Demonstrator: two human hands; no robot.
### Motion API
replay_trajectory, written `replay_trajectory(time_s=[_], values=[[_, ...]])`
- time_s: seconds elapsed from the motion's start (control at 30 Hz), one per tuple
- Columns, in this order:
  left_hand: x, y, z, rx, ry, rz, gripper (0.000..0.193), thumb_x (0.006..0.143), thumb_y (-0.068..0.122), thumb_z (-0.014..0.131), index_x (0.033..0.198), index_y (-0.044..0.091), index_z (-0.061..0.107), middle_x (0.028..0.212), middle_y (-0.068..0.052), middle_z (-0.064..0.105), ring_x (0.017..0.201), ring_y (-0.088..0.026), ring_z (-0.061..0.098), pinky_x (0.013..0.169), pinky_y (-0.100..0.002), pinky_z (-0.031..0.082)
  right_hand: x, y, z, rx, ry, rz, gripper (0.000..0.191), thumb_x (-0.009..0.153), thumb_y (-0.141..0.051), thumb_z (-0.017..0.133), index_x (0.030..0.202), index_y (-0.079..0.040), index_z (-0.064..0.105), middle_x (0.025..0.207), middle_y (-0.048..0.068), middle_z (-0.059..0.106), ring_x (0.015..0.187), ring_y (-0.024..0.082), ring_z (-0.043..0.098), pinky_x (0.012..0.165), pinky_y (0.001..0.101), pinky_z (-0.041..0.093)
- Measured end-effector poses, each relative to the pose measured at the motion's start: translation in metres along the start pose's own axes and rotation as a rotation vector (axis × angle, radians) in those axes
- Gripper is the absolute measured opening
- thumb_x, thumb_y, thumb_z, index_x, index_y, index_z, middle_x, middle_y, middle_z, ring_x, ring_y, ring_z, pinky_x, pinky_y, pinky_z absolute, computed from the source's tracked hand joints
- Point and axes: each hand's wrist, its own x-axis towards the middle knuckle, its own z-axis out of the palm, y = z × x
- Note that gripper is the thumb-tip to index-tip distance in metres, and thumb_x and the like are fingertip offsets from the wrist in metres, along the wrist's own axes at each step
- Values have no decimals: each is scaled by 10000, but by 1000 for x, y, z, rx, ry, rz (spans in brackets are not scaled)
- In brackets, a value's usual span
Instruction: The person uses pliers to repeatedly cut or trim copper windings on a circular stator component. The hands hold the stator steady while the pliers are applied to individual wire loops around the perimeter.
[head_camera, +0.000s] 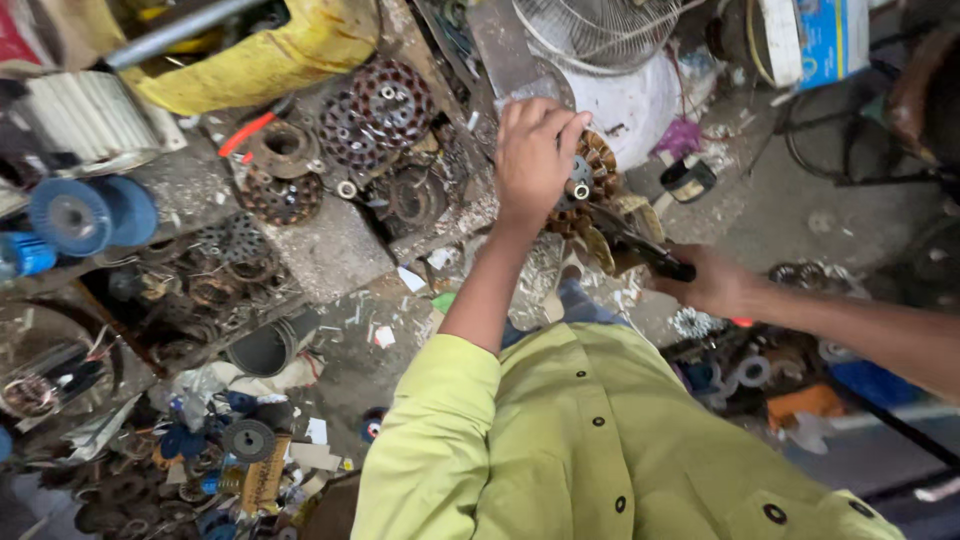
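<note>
My left hand (533, 158) grips the top of a round copper-wound motor stator (592, 180) with a metal hub in its middle. My right hand (712, 282) comes in from the right, closed around the dark handle of a tool (648, 255). The tool's front end points up-left at the lower edge of the stator. Scraps of insulation paper cling to the stator's lower side. My green button-up shirt fills the bottom of the view.
Several bare stator cores (372, 110) lie on a cluttered bench at upper left. Blue wire spools (85, 212) sit at far left. A white fan body with wire guard (610, 70) stands behind the stator. Parts and paper scraps litter the floor.
</note>
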Motion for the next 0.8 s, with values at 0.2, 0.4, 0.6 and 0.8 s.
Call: replay_trajectory(time_s=[0.2,0.4,0.6,0.8], values=[[-2,-4,-4,66,-53,58,293,960,353,659,919,96,791,994,-78,690,1059,-298,608,1158,-513,357,-22,-26,17,-29,290,-114,415,851,-356,764,1115,-47,682,710,113,653,582,203,604,574,408,485],[-1,2,-6,72,-36,34,318,951,373,663,924,88,803,982,-97,695,1029,-291,608,1183,-514,343,-11,-14,-22,175,-165,100,332,872,-379,747,950,-67,663,667,79,638,553,181,619,546,385,494],[-8,-6,1,-4,-19,67,244,939,307,669,932,97,792,967,-96,686,1022,-319,600,1150,-517,360,-17,-7,6,-193,160,15,442,883,-441,739,1127,-75,704,750,190,703,658,302,678,661,441,521],[-4,-7,-5,-4,-5,54,224,926,303,668,921,123,802,966,-100,688,1040,-327,602,1148,-500,377,-30,-40,18,-262,188,136,566,879,-534,712,1260,-120,655,804,208,713,787,355,689,754,495,533]])
